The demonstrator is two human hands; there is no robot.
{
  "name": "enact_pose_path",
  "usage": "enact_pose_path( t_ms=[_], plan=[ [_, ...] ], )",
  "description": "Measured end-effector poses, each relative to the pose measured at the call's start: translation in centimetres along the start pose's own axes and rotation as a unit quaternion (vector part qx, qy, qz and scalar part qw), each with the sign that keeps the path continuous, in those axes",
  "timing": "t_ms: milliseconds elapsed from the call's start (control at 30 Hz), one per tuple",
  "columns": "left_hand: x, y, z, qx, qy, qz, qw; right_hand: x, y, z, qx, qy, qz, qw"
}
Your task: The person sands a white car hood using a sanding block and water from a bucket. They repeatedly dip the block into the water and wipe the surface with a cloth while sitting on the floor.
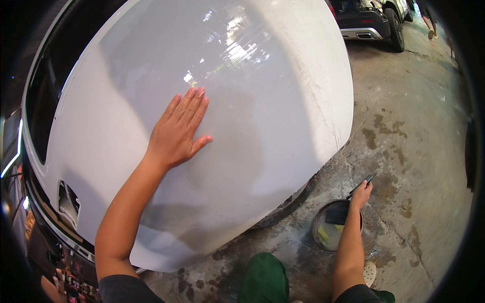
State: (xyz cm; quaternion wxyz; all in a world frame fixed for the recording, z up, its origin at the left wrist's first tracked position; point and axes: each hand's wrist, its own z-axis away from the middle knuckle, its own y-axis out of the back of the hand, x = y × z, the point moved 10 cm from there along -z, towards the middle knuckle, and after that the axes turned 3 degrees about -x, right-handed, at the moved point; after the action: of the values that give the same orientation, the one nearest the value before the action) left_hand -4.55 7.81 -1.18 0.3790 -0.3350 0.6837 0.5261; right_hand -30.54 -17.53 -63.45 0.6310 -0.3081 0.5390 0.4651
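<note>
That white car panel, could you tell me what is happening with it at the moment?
A person's left hand lies flat, fingers spread, on the white car panel. The right hand reaches down to a round bucket on the stained concrete floor, holding a thin dark strip-like tool above it.

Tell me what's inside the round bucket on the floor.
The bucket holds cloudy water, a yellow sponge and a dark block. The right hand covers its far rim.
</note>
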Motion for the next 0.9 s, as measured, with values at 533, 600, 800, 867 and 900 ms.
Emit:
enact_pose_path(
  t_ms=[533, 600, 800, 867, 900],
  plan=[
    [27.9, -9.2, 11.3, 0.031, 0.198, 0.57, 0.797, -3.9, -2.6, 6.6, -0.357, 0.114, -0.076, 0.924],
    [33.6, -11.0, 12.5, 0.03, 0.226, 0.646, 0.729, -2.7, -5.4, 13.4, -0.593, 0.083, 0.138, 0.789],
    [50.1, -15.1, 12.4, -0.05, 0.268, 0.829, 0.488, 5.4, -0.9, 12.5, -0.464, 0.095, 0.483, 0.737],
    [54.2, -16.1, 12.8, -0.046, 0.294, 0.857, 0.421, 7.1, 0.7, 11.9, -0.442, 0.098, 0.448, 0.771],
    [55.4, -16.7, 12.2, -0.044, 0.308, 0.868, 0.387, 7.1, 1.3, 11.7, -0.41, 0.108, 0.47, 0.774]
  ],
)
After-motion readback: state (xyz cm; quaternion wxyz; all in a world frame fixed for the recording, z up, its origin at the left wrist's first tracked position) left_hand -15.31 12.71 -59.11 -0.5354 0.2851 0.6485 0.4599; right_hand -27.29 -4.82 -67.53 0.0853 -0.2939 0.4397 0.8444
